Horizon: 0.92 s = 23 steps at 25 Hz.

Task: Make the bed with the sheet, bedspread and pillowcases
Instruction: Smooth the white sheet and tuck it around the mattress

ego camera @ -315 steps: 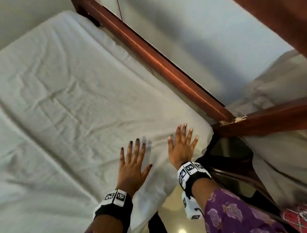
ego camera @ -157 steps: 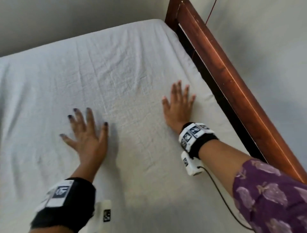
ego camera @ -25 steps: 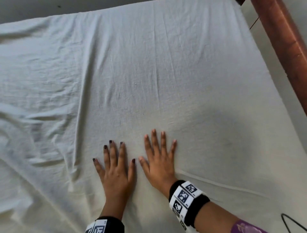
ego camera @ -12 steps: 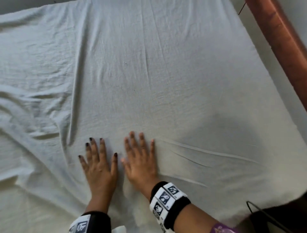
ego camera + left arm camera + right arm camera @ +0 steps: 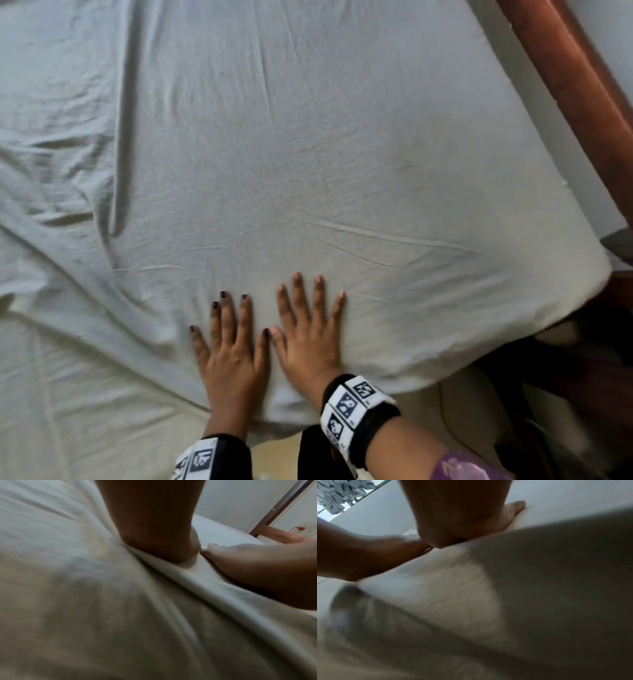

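A white sheet (image 5: 308, 154) covers the mattress and fills the head view. My left hand (image 5: 231, 346) and right hand (image 5: 310, 329) lie flat on it side by side near the front edge, fingers straight and spread, thumbs almost touching. Long wrinkles run through the sheet on the left, and a few fine creases lie just beyond my right fingers. In the left wrist view my left hand (image 5: 154, 534) presses into the sheet (image 5: 120, 615), with the right hand (image 5: 257, 568) beside it. The right wrist view shows my right hand (image 5: 457, 520) flat on the blurred sheet (image 5: 471, 601).
A reddish wooden bed rail (image 5: 575, 75) runs down the right side, with the wall behind it. The mattress corner (image 5: 582, 284) drops off at the right, dark floor and bed frame below. Patterned cloth (image 5: 342, 493) hangs at the top left of the right wrist view.
Both hands have slid together across the sheet toward the front edge of the mattress, still flat and side by side. The mattress corner and the floor beyond it have come into view.
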### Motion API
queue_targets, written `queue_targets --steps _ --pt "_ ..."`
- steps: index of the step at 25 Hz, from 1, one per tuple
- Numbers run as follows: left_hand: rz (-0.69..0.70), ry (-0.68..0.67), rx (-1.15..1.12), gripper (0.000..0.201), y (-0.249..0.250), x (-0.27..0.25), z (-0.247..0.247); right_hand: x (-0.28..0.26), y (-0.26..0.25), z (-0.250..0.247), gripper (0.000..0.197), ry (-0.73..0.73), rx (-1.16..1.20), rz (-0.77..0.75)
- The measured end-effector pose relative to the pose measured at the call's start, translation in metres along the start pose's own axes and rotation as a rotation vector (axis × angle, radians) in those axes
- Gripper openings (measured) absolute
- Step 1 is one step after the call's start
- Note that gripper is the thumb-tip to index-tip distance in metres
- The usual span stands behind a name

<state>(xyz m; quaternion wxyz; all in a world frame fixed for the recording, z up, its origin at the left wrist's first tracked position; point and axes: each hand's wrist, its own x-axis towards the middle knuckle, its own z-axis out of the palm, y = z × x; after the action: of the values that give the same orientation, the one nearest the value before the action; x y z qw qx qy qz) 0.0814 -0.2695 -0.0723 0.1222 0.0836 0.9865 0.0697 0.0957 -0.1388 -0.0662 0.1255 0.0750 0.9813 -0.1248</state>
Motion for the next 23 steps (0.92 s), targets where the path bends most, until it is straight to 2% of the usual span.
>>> queue_targets --steps 4,6,9,11,13,15,20,23 --pt "-0.038 0.017 -0.041 0.067 -0.032 -0.016 -0.007 -0.012 -0.024 0.006 0.067 -0.049 -0.032 -0.074" --pt "-0.069 0.082 -0.111 0.066 -0.042 -0.023 -0.015 -0.015 -0.029 0.003 0.066 -0.058 -0.043 -0.113" --pt "-0.255 0.272 -0.252 0.062 -0.072 -0.034 -0.029 -0.027 -0.041 -0.007 0.066 0.02 0.063 -0.118" --pt "-0.353 0.341 -0.308 0.061 -0.099 -0.041 -0.033 -0.046 -0.065 -0.012 0.067 0.07 0.165 -0.186" --pt "-0.392 0.327 -0.302 0.063 -0.123 -0.047 -0.032 -0.072 -0.1 -0.005 0.067 0.023 0.213 -0.376" --pt "-0.391 0.253 -0.219 0.065 -0.149 -0.054 -0.026 -0.094 -0.136 0.017 0.065 -0.081 0.122 -0.519" --pt "-0.307 0.095 -0.073 0.068 -0.189 -0.078 -0.017 -0.104 -0.18 0.061 0.069 -0.16 -0.111 -0.392" --pt "-0.313 0.071 -0.081 0.07 -0.203 -0.106 -0.015 -0.124 -0.193 0.073 0.07 -0.156 -0.111 -0.435"
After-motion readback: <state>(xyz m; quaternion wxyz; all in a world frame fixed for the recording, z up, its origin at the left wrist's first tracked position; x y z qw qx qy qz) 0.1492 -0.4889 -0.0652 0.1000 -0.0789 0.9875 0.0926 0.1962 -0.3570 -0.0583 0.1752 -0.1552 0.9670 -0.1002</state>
